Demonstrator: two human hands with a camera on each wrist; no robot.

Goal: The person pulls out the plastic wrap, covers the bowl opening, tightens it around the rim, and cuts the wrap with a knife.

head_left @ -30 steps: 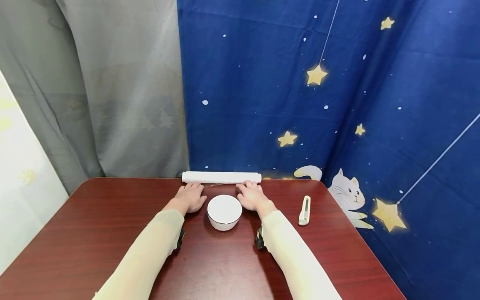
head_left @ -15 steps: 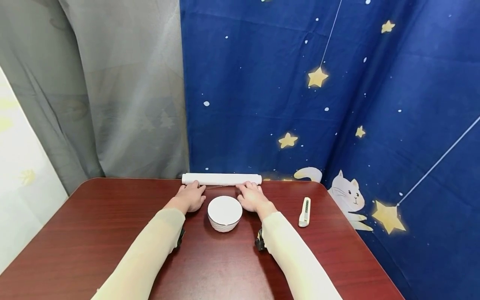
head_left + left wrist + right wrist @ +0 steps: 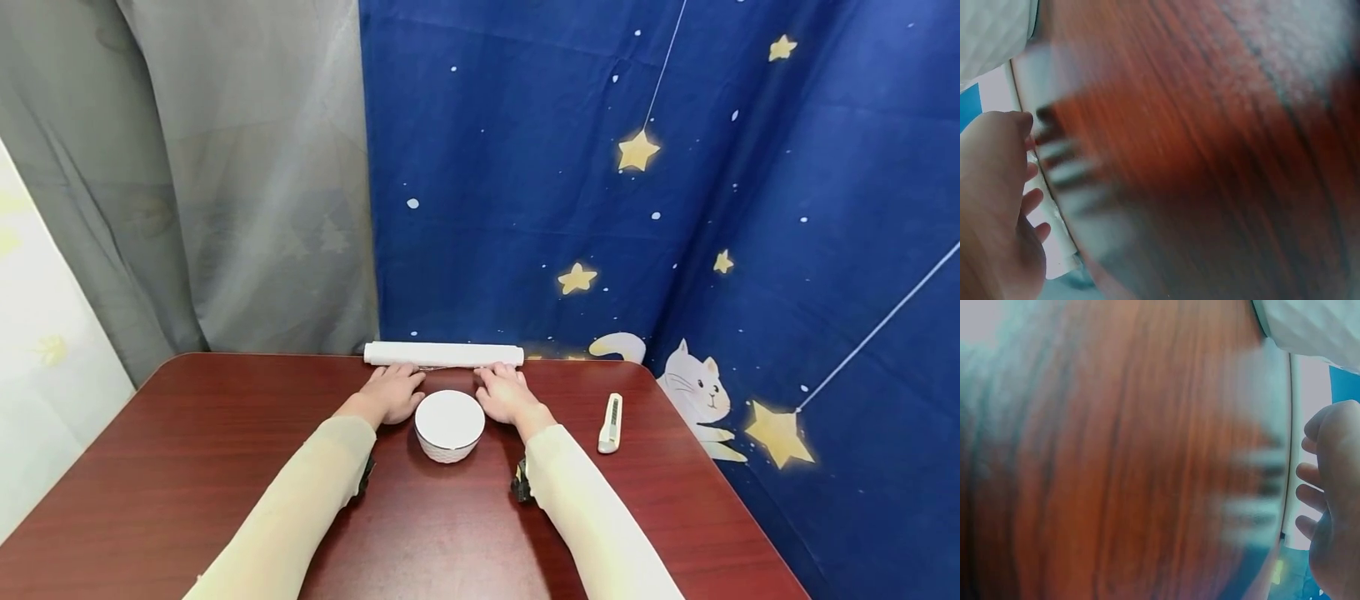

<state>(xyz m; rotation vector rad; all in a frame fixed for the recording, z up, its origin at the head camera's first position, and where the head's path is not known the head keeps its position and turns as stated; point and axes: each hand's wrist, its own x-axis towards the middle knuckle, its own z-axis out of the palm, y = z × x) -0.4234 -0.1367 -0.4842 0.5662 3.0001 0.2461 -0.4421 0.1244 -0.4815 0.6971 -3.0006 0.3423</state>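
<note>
At the far edge of the table point(image 3: 442, 542) lies a white roll point(image 3: 444, 354), lengthwise along that edge, and both hands rest just on its near side. Between the fingers runs a thin glinting line, too fine to make out. Fingertips reach the roll's lower side in the head view; whether they press on it or only rest against it, I cannot tell.

The left hand point(image 3: 393, 393) lies palm down with its fingers spread and pointing away from the person, thumb out toward the bowl point(image 3: 448, 429). The right hand point(image 3: 504, 393) mirrors it, fingers loosely extended. Neither is visibly curled round anything. In each wrist view the picture's side edge cuts off part of the hand, and the tabletop is blurred.

Both forearms stretch forward in pale sleeves point(image 3: 277, 512), their near ends out of the frame; dark devices point(image 3: 522, 481) show only partly under the wrists.

The white bowl stands between the hands, its wide side up, with a textured wall and a thin dark rim. Its top looks plain white, and whether that is the inside or a cover is unclear. Both wrist views crop it. To the right, well apart, lies a pale cutter point(image 3: 611, 423).
</note>
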